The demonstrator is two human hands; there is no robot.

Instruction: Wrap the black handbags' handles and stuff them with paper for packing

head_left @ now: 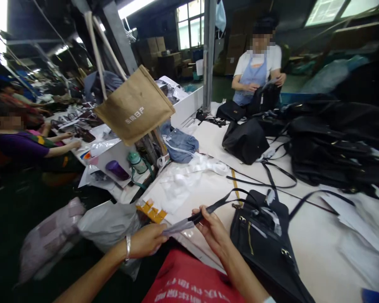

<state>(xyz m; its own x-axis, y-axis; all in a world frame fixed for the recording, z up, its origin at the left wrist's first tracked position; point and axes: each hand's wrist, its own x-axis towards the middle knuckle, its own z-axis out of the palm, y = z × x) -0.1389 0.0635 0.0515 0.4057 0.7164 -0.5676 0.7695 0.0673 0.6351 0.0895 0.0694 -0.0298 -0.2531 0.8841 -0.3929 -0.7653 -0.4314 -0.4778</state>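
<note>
A black bag [265, 244] with gold-coloured fittings lies on the white table, and one of its thin black straps [219, 203] runs left to my hands. My right hand [210, 227] pinches that strap near its end between thumb and fingers. Closed round a thin translucent plastic sleeve [180, 227] is my left hand [148, 240], lower and to the left. The sleeve stretches between both hands and meets the strap's end at my right fingers. Whether the strap's tip is inside the sleeve I cannot tell.
Black bags [334, 139] are heaped at the right, with a single black bag [246, 141] nearer the middle. White wrapping [183, 181] lies by the table's left edge. A brown tote [135, 105] hangs from a post. Across the table, a person [257, 71] handles a black bag.
</note>
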